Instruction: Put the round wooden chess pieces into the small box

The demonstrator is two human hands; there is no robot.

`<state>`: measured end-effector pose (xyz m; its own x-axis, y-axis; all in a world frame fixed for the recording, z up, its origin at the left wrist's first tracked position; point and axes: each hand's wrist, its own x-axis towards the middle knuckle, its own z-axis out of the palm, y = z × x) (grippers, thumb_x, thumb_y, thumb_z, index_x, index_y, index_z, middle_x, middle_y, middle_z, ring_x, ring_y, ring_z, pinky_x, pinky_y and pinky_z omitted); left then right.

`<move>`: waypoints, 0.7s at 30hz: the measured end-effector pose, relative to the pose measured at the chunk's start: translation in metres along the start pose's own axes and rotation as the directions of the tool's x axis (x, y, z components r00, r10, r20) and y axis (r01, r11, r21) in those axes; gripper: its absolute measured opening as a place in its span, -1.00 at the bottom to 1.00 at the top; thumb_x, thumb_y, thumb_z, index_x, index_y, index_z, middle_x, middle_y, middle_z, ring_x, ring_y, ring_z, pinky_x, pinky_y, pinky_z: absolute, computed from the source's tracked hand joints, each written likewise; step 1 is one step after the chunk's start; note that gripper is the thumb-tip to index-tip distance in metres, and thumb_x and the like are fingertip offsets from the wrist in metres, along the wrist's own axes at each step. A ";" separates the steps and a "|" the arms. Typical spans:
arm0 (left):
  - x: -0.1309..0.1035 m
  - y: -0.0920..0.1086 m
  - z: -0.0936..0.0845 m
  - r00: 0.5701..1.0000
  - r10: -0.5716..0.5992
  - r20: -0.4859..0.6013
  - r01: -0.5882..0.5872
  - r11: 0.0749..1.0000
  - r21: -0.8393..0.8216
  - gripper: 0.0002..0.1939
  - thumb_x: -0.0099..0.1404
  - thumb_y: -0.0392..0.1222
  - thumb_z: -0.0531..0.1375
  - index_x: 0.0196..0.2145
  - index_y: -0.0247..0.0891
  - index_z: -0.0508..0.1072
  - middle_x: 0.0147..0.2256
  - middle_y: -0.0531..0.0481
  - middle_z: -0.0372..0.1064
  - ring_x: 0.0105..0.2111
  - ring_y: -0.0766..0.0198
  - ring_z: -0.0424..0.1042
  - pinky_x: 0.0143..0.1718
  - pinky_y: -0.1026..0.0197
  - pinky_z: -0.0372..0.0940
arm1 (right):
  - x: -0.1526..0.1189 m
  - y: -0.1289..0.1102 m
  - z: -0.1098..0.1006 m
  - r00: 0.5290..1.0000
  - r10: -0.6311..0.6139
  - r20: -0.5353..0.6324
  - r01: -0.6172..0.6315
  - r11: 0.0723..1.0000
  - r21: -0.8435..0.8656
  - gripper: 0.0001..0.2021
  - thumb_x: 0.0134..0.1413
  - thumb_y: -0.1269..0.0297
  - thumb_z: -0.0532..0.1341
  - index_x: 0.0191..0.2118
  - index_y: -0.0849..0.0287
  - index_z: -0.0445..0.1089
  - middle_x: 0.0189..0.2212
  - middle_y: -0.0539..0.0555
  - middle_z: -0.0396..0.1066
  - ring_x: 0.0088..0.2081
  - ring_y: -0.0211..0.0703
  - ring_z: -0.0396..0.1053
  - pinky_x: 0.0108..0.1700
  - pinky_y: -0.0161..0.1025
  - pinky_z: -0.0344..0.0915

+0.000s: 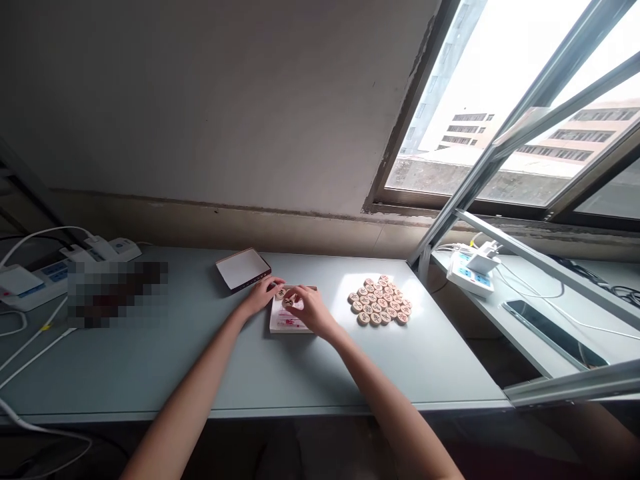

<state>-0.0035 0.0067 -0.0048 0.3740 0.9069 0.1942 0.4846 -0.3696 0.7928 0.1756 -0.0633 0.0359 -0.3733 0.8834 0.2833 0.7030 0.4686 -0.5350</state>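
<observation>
Pale desk (150, 360): both hands' fingers pinch wooden discs, left hand (261, 295), right hand (309, 308), over a box (286, 323)

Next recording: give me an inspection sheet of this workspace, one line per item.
Surface: pale grey-blue table against a wall.
Things in hand: white box with red print lying flat; round wooden pieces on it, under the fingers.
Other pieces: pile of wooden discs to the right of the box, apart from it.
Clutter: box lid behind the box; phone on the side ledge.
Hands: left hand and right hand both on the box, fingertips at the pieces.
Cables: white cables and power strip at left; second power strip at right.
Surroundings: open window, buildings outside.
</observation>
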 end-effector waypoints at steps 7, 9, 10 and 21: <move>-0.001 -0.003 -0.007 0.985 -0.026 0.172 0.034 0.999 -0.041 -0.57 0.23 -0.02 0.01 0.02 -0.18 0.29 -0.02 -0.09 0.28 0.02 0.12 0.25 0.05 0.13 0.16 | -0.010 0.008 -0.009 0.993 0.021 -0.114 -0.063 0.924 -0.378 -0.87 0.18 0.36 0.08 -0.17 0.13 0.31 -0.15 0.09 0.33 -0.23 -0.19 0.31 -0.13 -0.19 0.15; -0.002 -0.002 -0.004 0.990 -0.015 0.138 0.006 0.997 0.071 -0.51 0.16 0.09 0.11 0.01 -0.14 0.31 -0.01 -0.08 0.25 0.04 0.07 0.23 0.06 0.10 0.14 | -0.033 0.023 -0.028 0.973 0.115 -0.200 -0.196 0.868 -0.457 -0.84 0.20 0.34 0.06 -0.14 0.11 0.32 -0.13 0.09 0.34 -0.17 -0.14 0.31 -0.09 -0.14 0.12; -0.002 -0.001 -0.002 0.993 -0.009 0.118 -0.005 0.992 0.124 -0.49 0.13 0.12 0.14 0.00 -0.13 0.32 -0.01 -0.08 0.23 0.04 0.06 0.22 0.07 0.08 0.13 | -0.044 0.031 -0.037 0.960 0.162 -0.230 -0.259 0.826 -0.500 -0.82 0.19 0.33 0.07 -0.11 0.10 0.33 -0.09 0.11 0.34 -0.11 -0.08 0.29 -0.07 -0.10 0.11; -0.001 -0.004 -0.005 0.986 0.035 0.163 -0.057 0.989 0.134 -0.59 0.16 0.08 0.13 -0.08 -0.13 0.36 -0.05 -0.04 0.24 -0.01 0.10 0.24 0.03 0.13 0.17 | -0.069 0.055 -0.041 0.950 0.193 -0.245 -0.299 0.785 -0.542 -0.77 0.14 0.51 0.00 -0.27 0.13 0.36 -0.06 0.08 0.40 0.04 -0.05 0.23 0.13 0.01 -0.11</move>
<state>-0.0094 0.0082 -0.0056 0.5146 0.8483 0.1251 0.5641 -0.4448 0.6957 0.2650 -0.0988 0.0192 -0.0708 0.9297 0.3614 0.9919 0.1040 -0.0733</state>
